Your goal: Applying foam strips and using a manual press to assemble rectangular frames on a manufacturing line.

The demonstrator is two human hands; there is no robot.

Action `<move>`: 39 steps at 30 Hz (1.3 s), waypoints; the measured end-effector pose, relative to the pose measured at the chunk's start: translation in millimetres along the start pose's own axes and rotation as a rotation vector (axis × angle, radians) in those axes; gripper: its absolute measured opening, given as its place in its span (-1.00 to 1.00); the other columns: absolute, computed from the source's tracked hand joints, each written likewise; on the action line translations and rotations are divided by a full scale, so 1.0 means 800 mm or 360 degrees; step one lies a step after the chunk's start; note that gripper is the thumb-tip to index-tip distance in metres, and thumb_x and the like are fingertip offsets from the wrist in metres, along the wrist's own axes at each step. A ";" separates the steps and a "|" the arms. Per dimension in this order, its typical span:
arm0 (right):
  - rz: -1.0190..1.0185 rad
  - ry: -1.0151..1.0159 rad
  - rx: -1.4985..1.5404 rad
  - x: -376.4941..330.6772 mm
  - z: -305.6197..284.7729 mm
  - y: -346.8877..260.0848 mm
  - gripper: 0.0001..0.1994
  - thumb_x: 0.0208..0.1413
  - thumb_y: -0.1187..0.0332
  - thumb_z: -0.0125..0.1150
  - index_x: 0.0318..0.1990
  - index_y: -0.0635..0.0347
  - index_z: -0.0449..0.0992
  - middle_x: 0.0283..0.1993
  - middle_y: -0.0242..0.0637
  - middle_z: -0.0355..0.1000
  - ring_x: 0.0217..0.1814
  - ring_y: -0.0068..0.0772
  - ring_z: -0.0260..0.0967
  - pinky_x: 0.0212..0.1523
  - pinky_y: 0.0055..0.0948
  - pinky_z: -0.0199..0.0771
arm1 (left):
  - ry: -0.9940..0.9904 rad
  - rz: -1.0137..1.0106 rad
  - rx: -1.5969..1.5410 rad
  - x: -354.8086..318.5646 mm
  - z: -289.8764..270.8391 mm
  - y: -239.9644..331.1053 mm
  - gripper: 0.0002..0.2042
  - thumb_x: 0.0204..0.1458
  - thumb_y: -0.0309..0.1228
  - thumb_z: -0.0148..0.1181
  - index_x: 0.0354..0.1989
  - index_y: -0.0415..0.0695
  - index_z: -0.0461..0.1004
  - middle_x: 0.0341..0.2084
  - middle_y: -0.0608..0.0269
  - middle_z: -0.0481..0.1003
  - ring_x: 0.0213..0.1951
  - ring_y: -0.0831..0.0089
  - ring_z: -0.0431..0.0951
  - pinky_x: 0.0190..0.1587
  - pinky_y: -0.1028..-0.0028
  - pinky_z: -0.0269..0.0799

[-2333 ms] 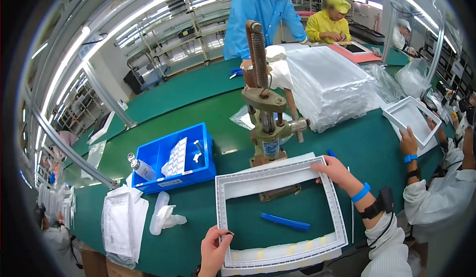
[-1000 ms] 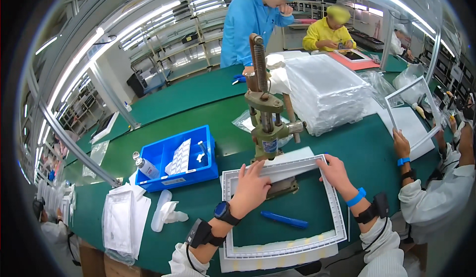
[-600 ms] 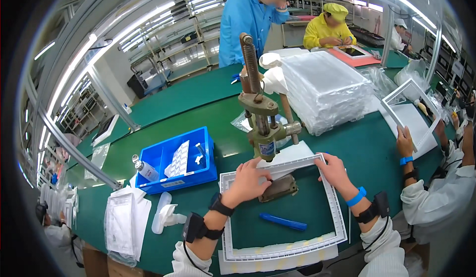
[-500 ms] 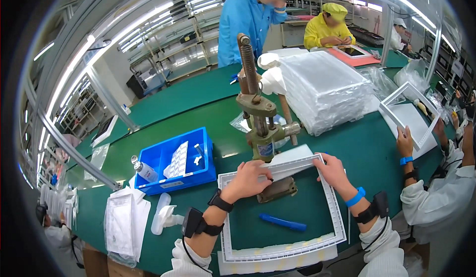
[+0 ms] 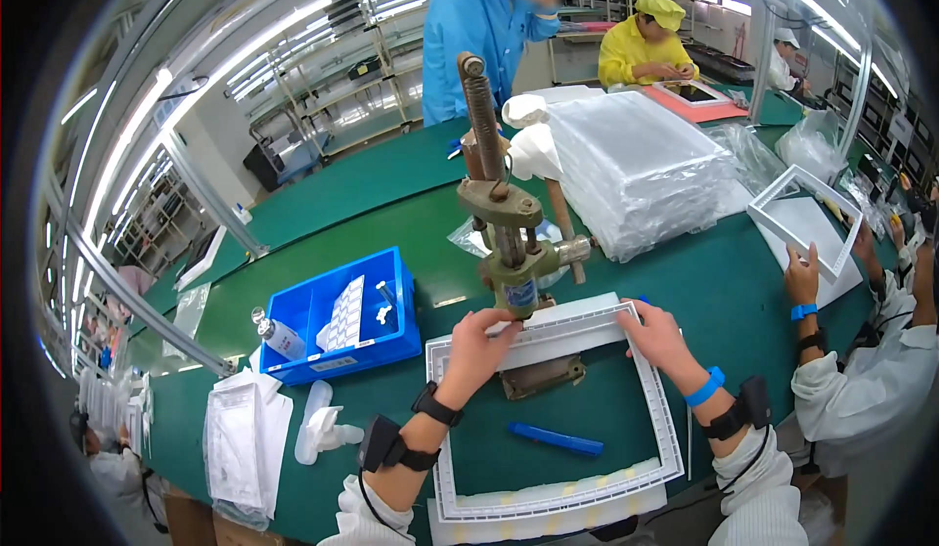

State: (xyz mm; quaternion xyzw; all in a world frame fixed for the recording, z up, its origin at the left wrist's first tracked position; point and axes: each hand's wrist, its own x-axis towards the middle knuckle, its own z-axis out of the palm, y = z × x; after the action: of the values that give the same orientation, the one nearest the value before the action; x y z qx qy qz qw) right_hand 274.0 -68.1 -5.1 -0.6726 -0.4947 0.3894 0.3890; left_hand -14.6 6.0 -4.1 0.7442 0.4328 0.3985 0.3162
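right hand (image 5: 657,337) pinching the white frame (image 5: 659,404) at its far right corner, left hand (image 5: 476,350) bent over its far left, grip there i can't tell, frame's far side spanning between them!

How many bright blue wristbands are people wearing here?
2: one wristband by the person's right hand on the white frame, another wristband by a co-worker's hand at far right. More may be hidden.

Bright, even light comes from tubes (image 5: 254,54) at upper left and upper right. A soft sheen lies on the green surface (image 5: 391,216); the stack (image 5: 636,135) gleams. Straight edges bend toward the dark, rounded rim; the middle looks sharp.
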 end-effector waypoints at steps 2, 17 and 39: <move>-0.0602 0.0407 -0.0737 0.012 -0.011 0.034 -0.55 0.23 0.17 0.16 0.15 0.31 0.46 -0.07 -0.02 0.52 -0.13 -0.16 0.57 -0.16 -0.30 0.55 | 0.0040 -0.0060 -0.0100 0.008 0.016 -0.002 -0.85 0.05 -0.35 0.31 -0.31 -0.15 0.66 -0.36 0.14 0.65 -0.28 0.14 0.62 0.31 -0.01 0.12; -0.0846 0.0387 0.0223 0.105 -0.013 -0.217 -0.46 0.30 0.03 0.00 0.28 0.23 0.35 0.14 0.04 0.47 0.21 -0.05 0.40 0.25 -0.31 0.28 | -0.0038 0.0046 0.0229 0.005 0.024 -0.003 -0.82 0.05 -0.30 0.34 -0.32 -0.16 0.66 -0.41 0.15 0.67 -0.39 0.24 0.63 0.33 -0.05 0.09; -0.1334 0.0525 0.0572 0.089 0.018 -0.297 -0.65 0.27 0.03 0.13 -0.03 0.09 0.44 -0.30 -0.20 0.53 -0.33 -0.41 0.49 -0.28 -0.38 0.47 | 0.0110 0.0268 0.0405 -0.008 0.026 -0.018 -0.86 0.02 -0.33 0.34 -0.33 -0.13 0.66 -0.34 0.24 0.66 -0.29 0.27 0.62 0.08 0.15 0.24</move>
State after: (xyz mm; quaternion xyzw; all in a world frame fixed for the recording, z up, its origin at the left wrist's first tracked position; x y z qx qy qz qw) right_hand 189.4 52.6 195.3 -0.3902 -0.5798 0.1665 0.6956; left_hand -4.2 4.0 -27.5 0.7977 0.4264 0.3912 0.1697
